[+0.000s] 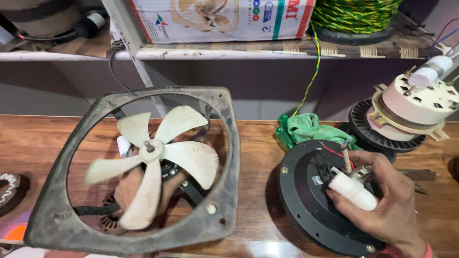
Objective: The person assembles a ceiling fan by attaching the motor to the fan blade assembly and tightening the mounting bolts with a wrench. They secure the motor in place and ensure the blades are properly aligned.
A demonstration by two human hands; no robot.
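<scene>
While the right hand (382, 200) closes its grip on a white cylindrical capacitor (353, 191) atop the black round motor housing (306, 191), a white carton (220, 19) with red, green and blue label patches sits on the shelf (191, 52), beside a green-yellow wire spool (354, 14). Exhaust fan (143, 167): grimy square frame, five cream blades, tilted upright on the wooden surface (258, 210). Left hand (138, 188) behind the blades, grip can't tell. Green cloth (311, 129) near the housing.
</scene>
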